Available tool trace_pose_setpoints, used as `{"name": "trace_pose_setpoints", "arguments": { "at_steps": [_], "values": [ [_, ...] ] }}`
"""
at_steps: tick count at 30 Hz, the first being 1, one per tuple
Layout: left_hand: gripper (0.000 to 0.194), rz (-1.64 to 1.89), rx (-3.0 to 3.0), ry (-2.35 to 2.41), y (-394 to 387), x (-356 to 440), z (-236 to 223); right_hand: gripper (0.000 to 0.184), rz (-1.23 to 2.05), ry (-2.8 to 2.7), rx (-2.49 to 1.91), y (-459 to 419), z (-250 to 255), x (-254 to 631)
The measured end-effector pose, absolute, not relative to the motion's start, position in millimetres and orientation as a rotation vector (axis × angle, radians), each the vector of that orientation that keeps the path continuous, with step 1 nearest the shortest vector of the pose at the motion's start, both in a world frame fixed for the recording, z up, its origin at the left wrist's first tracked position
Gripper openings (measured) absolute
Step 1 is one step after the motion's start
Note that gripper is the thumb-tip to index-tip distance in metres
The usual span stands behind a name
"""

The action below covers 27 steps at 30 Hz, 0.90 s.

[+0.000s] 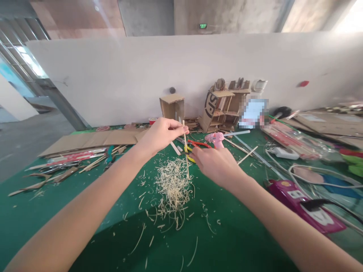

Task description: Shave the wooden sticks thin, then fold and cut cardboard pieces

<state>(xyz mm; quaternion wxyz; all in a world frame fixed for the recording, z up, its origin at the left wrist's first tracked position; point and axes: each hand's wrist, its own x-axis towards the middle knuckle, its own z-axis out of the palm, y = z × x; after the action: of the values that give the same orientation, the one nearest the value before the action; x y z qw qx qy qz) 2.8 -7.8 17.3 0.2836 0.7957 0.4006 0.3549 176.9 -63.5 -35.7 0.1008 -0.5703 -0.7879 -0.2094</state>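
head view: left hand (163, 134) pinches the upper end of a thin, pale wooden stick (185, 141) between thumb and fingers; stick stands near-upright over the green tabletop (232, 234). right hand (217, 164) curled at its middle; cannot tell what those fingers grip. work looks under way: heap of curly, pale shavings (173, 185) below; amount left unclear. behind, brown open-fronted cardboard box (172, 105), contents indistinct.

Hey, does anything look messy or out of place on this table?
Yes: loose shavings are heaped on the green table near the stick in the left hand, with some strewn toward the camera, so they look spilled. The cardboard shelf also seems to lean, though lens distortion may explain that.
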Motion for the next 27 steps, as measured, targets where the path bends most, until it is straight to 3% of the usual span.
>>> {"name": "trace_pose_setpoints", "arguments": {
  "at_steps": [5, 12, 17, 23, 27],
  "values": [
    [0.028, 0.957, 2.126, 1.069, -8.1, 3.5, 17.0, 0.048, -0.735, -2.114, -1.703, -58.9, -32.2, 178.4],
    [0.027, 0.988, 2.108, 1.088, -6.5, 3.7, 15.1, 0.036, -0.59, -2.317, -1.711, -60.9, -44.1, 178.8],
    [0.026, 0.988, 2.122, 1.068, -5.5, 2.8, 14.4, 0.046, -0.686, -2.157, -1.705, -57.7, -43.4, 176.9],
    [0.026, 0.974, 2.128, 1.059, 0.3, 0.4, 12.4, 0.04, -0.559, -2.338, -1.636, -60.6, -53.5, 180.0],
    [0.024, 0.951, 2.184, 1.035, -0.8, 0.3, 14.4, 0.044, -0.649, -2.15, -1.633, -58.4, -50.7, 181.7]
  ]
}}
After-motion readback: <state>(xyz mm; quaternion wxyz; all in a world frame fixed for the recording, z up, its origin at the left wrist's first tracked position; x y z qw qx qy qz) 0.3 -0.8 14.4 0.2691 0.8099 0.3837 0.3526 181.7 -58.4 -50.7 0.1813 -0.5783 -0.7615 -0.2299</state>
